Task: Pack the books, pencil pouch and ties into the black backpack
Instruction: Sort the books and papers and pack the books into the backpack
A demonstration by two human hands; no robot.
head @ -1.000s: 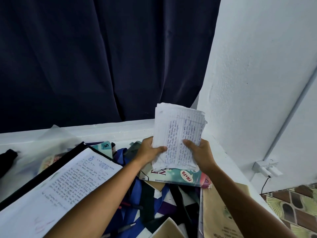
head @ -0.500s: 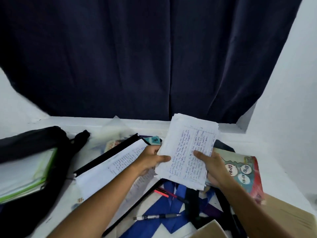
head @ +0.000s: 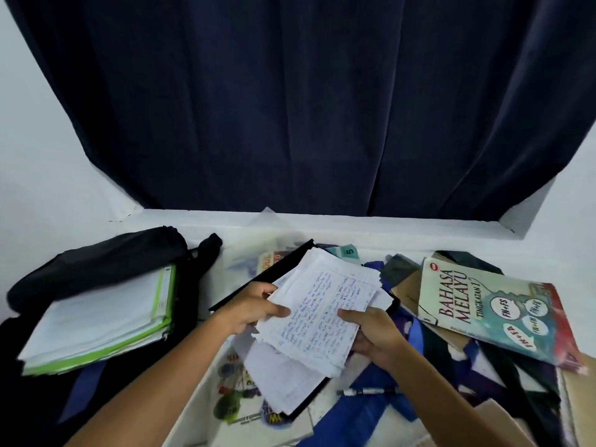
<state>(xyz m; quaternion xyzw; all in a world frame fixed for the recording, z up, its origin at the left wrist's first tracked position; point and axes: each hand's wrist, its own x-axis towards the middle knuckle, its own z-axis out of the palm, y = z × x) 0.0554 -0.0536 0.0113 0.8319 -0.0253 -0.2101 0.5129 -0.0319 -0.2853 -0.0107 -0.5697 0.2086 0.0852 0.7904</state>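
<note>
Both my hands hold a stack of handwritten lined papers low over the table. My left hand grips its left edge and my right hand grips its lower right edge. At the left lies the open black backpack with a green-edged stack of books inside its mouth. A "Bahasa Melayu" textbook lies at the right. Beneath the papers is a black folder with written sheets. Blue and dark ties lie tangled at the front right, with a pen on them.
A dark curtain hangs behind the white ledge. Brown-covered books sit at the far right edge. A colourful printed booklet lies near the table's front, and a clear plastic sleeve lies at the back.
My view has swung left and down, bringing the backpack fully into sight. Both hands have lowered the paper stack from upright to flatter over the black folder.
</note>
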